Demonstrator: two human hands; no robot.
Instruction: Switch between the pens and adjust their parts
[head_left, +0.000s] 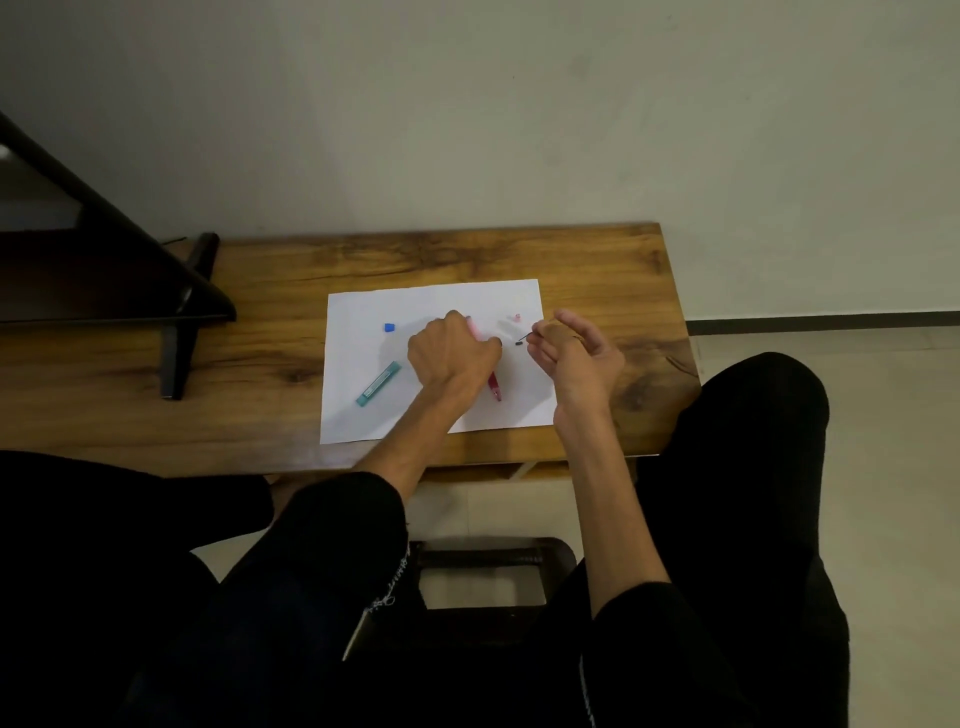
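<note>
A white sheet of paper (363, 415) lies on a wooden table (260, 374). My left hand (452, 356) rests on the sheet with its fingers curled round a pink pen-like barrel (474, 327). Below that hand a red pen (494, 387) lies on the paper. My right hand (576, 358) hovers over the sheet's right edge and pinches a thin dark lead or rod (527, 336) between thumb and forefinger. A teal tube (378, 384), a small blue cap (390, 327) and a tiny pink piece (516, 316) lie on the paper.
A dark slanted stand with black legs (176, 312) occupies the table's left end. My legs in dark trousers flank a dark stool (493, 561) below the table's front edge. A pale wall rises behind the table, and tiled floor lies to the right.
</note>
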